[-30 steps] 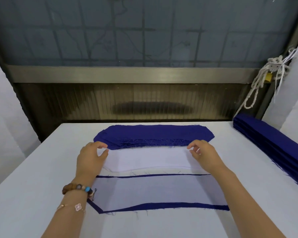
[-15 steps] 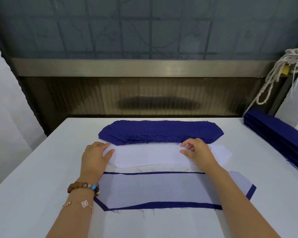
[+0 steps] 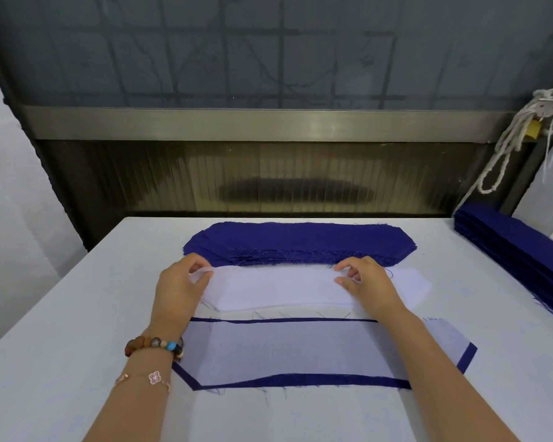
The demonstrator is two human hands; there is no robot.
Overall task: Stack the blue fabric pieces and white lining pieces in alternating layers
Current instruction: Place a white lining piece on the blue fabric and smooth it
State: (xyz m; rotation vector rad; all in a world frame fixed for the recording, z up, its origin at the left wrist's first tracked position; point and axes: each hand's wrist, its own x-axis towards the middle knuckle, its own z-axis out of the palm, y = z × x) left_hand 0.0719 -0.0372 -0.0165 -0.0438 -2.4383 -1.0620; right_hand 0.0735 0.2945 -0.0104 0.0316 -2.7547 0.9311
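Both hands pinch the far edge of the white lining pile [image 3: 275, 288]: the left hand [image 3: 181, 288] has thumb and fingertips closed on the left corner, and the right hand [image 3: 367, 287] nips the edge further along. Whether each pinch holds 1 sheet or several cannot be told.

That pile lies on the table [image 3: 61, 346], just in front of the blue fabric pile [image 3: 300, 240] and just behind the layered stack [image 3: 284, 349], whose top layer is white with blue showing along its edges. A second blue pile [image 3: 517, 250] sits at the table's right edge.

The likeliest slip is lifting 2 thin lining sheets at once, which would break the alternation. The next layer also looks due to be blue, so laying white on white would be a fault. A limp sheet held at only 2 points may sag, fold or land skewed. Frayed blue threads could snag and drag neighbouring pieces.

No brand, label or writing is legible.
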